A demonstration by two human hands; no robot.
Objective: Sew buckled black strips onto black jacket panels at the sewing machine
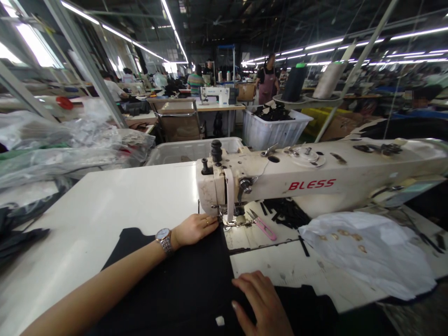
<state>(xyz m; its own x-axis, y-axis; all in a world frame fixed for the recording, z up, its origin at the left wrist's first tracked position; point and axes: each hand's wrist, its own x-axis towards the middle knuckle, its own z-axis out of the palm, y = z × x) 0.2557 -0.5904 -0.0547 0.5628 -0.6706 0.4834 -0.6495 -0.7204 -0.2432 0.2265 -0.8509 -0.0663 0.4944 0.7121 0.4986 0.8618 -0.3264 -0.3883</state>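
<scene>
A black cloth panel (pixel 182 284) lies flat across the white sewing table (pixel 87 219) and runs under the needle area of a cream "BLESS" sewing machine (pixel 308 184). My left hand (pixel 194 229) rests palm-down on the cloth, right next to the presser foot (pixel 229 220), with a wristwatch (pixel 164 240) on that wrist. My right hand (pixel 257 303) lies on the cloth nearer me, its fingers by the cloth's edge. Neither hand visibly grips anything. Pink-handled thread snips (pixel 262 225) lie just right of the presser foot.
Right of the machine lie black fabric scraps (pixel 285 212) and a white plastic sheet (pixel 367 254). Plastic-wrapped bundles (pixel 70 151) pile up at left. White bins (pixel 276 126) stand behind the machine, and a co-worker (pixel 268 79) stands farther back among other sewing stations.
</scene>
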